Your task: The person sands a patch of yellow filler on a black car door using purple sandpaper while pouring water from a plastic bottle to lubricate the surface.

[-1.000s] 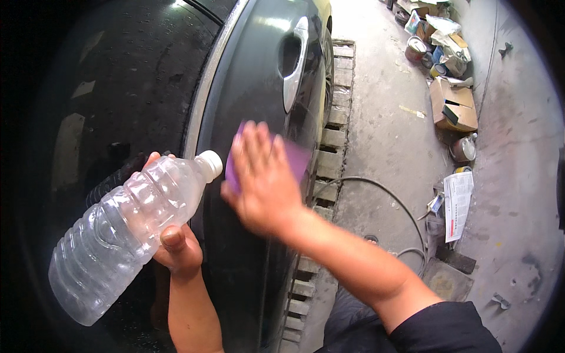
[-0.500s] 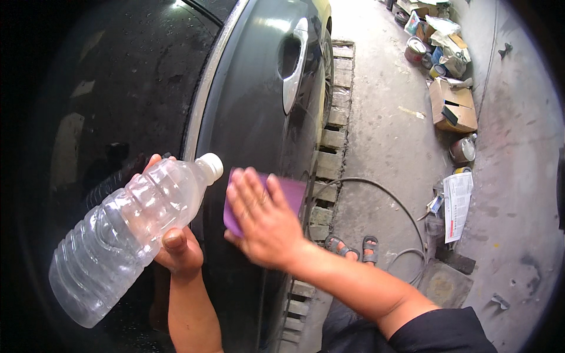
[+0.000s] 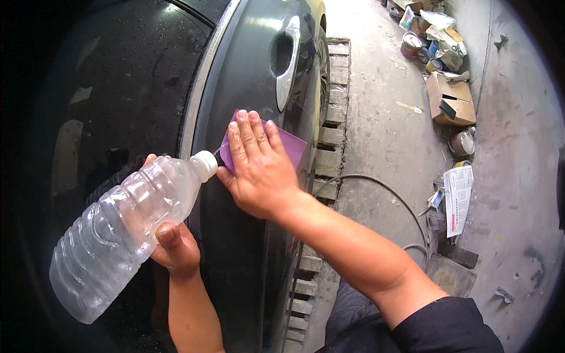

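My left hand [image 3: 176,250] grips a clear ridged plastic bottle [image 3: 112,241] with a white cap [image 3: 205,166]. The bottle lies tilted, its capped end up and to the right. A thin bright streak, perhaps water, shows between the cap and a purple sheet that looks like sandpaper [image 3: 288,148]. With fingers laid straight, my right hand [image 3: 259,165] holds that sheet flat against the dark car door [image 3: 235,247], below the chrome door handle [image 3: 287,65]. The palm hides much of the sheet. My right thumb is close to the cap.
The wet dark car window [image 3: 147,76] fills the left side, edged by a metal trim strip [image 3: 203,76]. Slatted floor grating [image 3: 329,138] runs beside the car. A hose [image 3: 388,188] curves over the floor. Along the wall stand a cardboard box [image 3: 450,97], paint cans [image 3: 462,142] and newspaper [image 3: 458,197].
My right hand has slid up along the door with the purple sheet, toward the handle. My left hand and the bottle have barely shifted.
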{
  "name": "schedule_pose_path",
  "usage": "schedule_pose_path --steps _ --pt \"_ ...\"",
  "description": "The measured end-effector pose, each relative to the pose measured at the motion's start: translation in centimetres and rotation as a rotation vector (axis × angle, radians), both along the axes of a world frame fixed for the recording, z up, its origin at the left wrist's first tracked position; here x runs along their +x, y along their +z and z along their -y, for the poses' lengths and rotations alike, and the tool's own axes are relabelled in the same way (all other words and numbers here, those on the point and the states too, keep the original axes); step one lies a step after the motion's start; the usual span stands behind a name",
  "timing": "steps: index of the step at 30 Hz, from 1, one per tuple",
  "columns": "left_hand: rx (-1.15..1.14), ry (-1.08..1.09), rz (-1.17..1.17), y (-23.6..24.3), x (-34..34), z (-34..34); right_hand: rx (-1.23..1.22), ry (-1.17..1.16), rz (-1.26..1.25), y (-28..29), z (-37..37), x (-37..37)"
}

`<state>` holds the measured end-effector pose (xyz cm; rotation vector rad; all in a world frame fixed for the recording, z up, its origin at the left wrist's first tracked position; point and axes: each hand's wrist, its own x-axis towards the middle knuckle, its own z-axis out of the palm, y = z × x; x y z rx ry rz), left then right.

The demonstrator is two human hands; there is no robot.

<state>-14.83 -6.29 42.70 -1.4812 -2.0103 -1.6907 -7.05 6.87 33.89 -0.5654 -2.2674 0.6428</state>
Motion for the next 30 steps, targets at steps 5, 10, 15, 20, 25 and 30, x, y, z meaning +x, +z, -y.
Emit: schedule_pose_path --steps 5,10,15,20,25,30 --pt "0.011 -0.016 0.033 0.6 -0.1 0.7 -0.137 0.274 -0.086 0.2 8.0 3.7" --pt "0.009 -0.016 0.017 0.2 0.2 -0.1 -0.001 -0.017 -0.018 0.0 -0.5 -0.9" --pt "-0.009 -0.019 0.016 0.9 -0.2 1.0 -0.157 0.284 -0.084 1.4 8.3 3.1" --pt "0.006 -0.028 0.017 0.0 0.2 -0.6 -0.053 0.007 -0.023 0.2 -1.5 -1.0" --pt "-0.044 0.019 -0.006 1.5 0.1 0.8 -0.181 0.209 -0.084 1.4 7.0 1.9" --pt "-0.005 0.016 -0.003 1.0 0.2 -0.2 -0.084 0.074 -0.012 0.9 -0.7 -0.3"
